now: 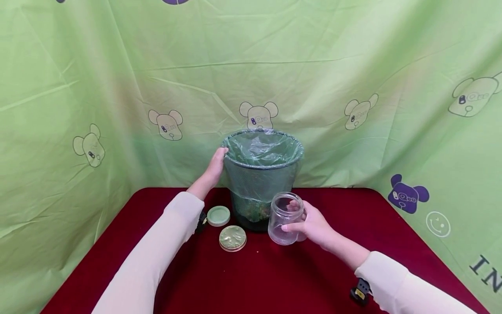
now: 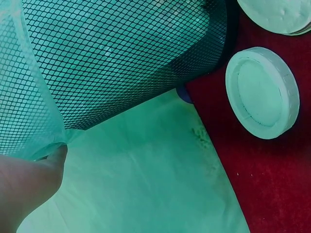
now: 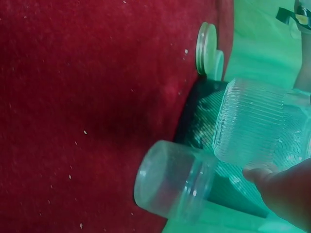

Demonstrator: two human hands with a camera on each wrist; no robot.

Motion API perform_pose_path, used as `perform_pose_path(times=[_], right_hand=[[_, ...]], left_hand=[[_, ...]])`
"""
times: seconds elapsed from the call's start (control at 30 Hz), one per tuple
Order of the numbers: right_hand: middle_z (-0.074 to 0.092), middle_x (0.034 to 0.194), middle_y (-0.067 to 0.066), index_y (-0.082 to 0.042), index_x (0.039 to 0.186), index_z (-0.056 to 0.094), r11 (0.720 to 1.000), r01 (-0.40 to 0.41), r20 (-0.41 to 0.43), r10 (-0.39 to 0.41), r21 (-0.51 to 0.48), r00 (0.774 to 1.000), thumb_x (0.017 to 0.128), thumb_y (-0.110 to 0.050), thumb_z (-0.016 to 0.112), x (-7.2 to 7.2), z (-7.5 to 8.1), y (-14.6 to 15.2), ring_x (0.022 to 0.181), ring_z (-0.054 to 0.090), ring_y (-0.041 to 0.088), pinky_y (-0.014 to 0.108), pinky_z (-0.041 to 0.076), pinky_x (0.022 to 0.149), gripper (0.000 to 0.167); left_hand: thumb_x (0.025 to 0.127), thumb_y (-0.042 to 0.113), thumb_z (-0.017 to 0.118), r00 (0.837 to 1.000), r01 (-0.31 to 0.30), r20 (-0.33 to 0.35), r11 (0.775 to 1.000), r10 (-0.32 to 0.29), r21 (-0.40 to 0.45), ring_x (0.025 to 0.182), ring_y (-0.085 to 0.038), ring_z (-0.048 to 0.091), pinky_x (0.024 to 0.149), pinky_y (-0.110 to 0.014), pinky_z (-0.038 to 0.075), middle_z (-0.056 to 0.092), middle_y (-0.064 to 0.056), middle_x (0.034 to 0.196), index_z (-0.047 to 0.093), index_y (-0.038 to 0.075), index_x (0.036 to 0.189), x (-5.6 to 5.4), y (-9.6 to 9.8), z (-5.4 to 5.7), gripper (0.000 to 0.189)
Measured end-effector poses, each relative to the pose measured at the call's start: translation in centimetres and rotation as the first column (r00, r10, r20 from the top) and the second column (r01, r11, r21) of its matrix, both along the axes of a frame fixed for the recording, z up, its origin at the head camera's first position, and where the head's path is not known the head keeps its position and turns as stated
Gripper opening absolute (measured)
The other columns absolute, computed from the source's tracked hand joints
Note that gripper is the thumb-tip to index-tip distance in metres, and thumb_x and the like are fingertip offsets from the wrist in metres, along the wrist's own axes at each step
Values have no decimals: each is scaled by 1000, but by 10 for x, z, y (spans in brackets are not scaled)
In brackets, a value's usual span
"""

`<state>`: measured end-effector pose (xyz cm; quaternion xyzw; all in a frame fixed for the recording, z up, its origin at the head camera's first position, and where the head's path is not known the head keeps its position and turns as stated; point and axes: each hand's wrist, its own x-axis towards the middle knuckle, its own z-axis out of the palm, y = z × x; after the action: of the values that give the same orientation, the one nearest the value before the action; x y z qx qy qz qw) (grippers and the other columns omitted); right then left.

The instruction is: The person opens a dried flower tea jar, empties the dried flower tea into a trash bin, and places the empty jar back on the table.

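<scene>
My left hand (image 1: 216, 163) grips the upper left side of a mesh wastebasket (image 1: 260, 179). Its thumb lies at the edge of the clear plastic liner (image 2: 53, 92), and its other fingers are mostly hidden. In front of the basket, my right hand (image 1: 313, 222) holds a clear glass jar (image 1: 283, 224) with no lid, thumb and fingers round its side. The jar's ribbed base (image 3: 243, 121) shows in the right wrist view. A second clear jar (image 3: 175, 179) stands on the red cloth behind it, mostly covered by the held jar in the head view.
Left of the basket's foot lie a pale green lid (image 1: 218, 215) and a gold-coloured lid (image 1: 232, 237). Red cloth (image 1: 251, 279) covers the table, with small pale specks on it. A green printed curtain (image 1: 196, 87) hangs close behind and on both sides.
</scene>
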<state>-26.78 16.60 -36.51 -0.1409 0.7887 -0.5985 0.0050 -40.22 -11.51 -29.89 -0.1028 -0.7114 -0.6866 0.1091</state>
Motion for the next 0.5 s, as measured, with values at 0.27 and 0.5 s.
perform_pose_path(times=[0.27,0.5], right_hand=[[51,132,27,11,131,41,999,-36,49,38,-33,998,72,1,80,5,-12,-11,112,57,32,37,54,77,71],[52,129,27,11,132,41,999,-51,-10,51,16,999,71,2,81,6,-24,-18,119,53,39,44,44,98,74]], left_hand=[[97,22,34,1000,11,1,1000,-11,7,111,-22,40,106,-38,27,46,-20,122,46,0,100,4,0,3,25],[96,23,34,1000,2,-5,1000,-1,2,111,-22,40,105,-38,28,47,-18,119,45,1,99,-2,-1,0,25]])
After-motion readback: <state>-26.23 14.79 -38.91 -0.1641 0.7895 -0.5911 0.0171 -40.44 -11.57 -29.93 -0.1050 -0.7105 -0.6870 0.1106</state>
